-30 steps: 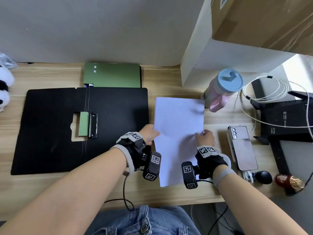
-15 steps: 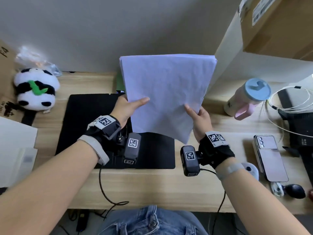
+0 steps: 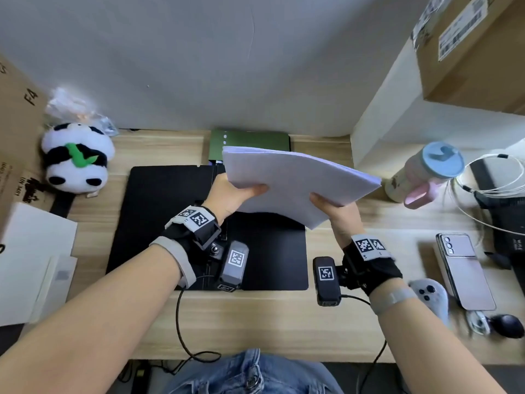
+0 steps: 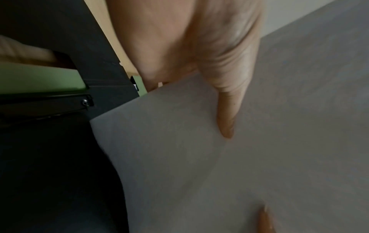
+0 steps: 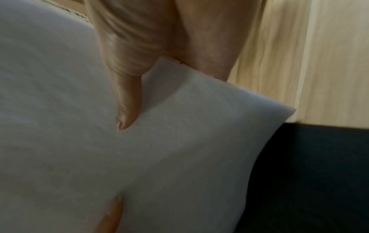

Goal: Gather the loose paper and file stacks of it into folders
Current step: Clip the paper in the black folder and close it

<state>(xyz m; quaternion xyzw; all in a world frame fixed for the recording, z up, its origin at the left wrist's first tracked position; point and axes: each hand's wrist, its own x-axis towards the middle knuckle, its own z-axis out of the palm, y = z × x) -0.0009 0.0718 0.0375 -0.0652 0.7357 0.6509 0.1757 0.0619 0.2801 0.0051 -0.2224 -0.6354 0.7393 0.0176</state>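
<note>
A stack of white paper [image 3: 295, 183] hangs in the air above the right half of an open black folder [image 3: 159, 211], tilted nearly flat. My left hand [image 3: 235, 196] grips its near left edge, thumb on top. My right hand [image 3: 332, 207] grips the near right corner, thumb on top too. In the left wrist view the thumb lies across the paper [image 4: 239, 157], with the folder's clip bar [image 4: 46, 100] at the left. The right wrist view shows the paper [image 5: 159, 157] pinched between thumb and fingers over the black folder [image 5: 309, 173]. A closed green folder [image 3: 250, 140] lies behind.
On the wooden desk [image 3: 255, 322], a panda plush [image 3: 76, 157] and white sheets [image 3: 31, 260] sit at the left. At the right stand a pink bottle [image 3: 426, 174], a phone [image 3: 466, 268], a grey controller [image 3: 429, 294], cables and a black device. Cardboard boxes [image 3: 468, 49] rise at the back right.
Both hands lifted the paper stack off the desk, raised it upright over the folder, then tipped it back toward flat and lower. The view also shifted left.
</note>
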